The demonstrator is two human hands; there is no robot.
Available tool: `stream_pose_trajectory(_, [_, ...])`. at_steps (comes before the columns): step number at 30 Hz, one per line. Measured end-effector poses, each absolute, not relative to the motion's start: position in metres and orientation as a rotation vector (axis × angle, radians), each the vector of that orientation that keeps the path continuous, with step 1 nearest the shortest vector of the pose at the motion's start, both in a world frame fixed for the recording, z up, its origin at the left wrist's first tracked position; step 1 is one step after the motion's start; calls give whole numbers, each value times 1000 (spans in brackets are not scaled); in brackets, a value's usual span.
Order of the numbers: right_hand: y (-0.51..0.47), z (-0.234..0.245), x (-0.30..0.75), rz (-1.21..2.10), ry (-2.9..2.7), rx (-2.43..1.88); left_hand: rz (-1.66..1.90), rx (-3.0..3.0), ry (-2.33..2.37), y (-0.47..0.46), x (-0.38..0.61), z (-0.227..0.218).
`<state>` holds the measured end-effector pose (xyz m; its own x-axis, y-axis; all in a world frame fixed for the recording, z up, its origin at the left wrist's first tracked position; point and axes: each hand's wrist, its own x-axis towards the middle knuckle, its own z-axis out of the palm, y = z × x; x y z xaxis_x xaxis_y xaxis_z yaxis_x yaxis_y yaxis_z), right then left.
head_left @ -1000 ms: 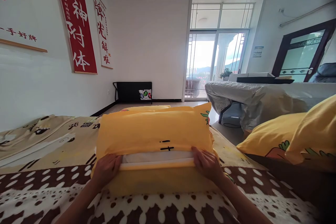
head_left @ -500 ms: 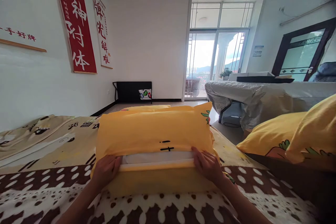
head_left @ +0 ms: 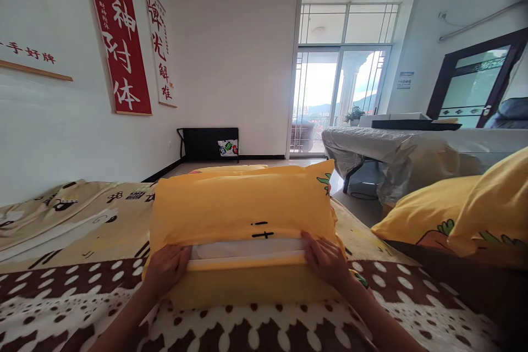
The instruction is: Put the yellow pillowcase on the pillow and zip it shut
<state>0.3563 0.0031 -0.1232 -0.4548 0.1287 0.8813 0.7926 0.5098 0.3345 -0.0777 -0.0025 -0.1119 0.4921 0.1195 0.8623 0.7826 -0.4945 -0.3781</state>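
In front of me a yellow pillowcase (head_left: 231, 203) with a carrot print stands on the patterned blanket (head_left: 94, 297). Its opening faces me, and a white pillow (head_left: 247, 249) shows through the long gap. My left hand (head_left: 168, 267) is closed on the pillowcase at the left end of the gap. At the right end, my right hand (head_left: 325, 261) pinches the upper edge of the cloth, thumb and fingers together. Black marks are printed on the cloth just above the opening. Part of another yellow thing shows behind the pillowcase's top edge.
More yellow pillows (head_left: 466, 209) lie at the right on a dark surface. Behind them stands a table (head_left: 371, 140) under clear plastic, with a black tray (head_left: 416, 125) on it. A black folded panel (head_left: 202, 143) leans near the far wall. Scrolls hang at the left.
Almost nothing differs. Both hands keep their hold at the two ends of the opening, and the pillowcase's upper part shifts only very slightly.
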Motion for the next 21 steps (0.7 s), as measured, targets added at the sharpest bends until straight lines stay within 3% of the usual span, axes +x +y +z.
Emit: stream_pose_trajectory(21, [-36, -130, 359, -918, -1926, -764, -1047, -2033, -690, -40, -72, -113])
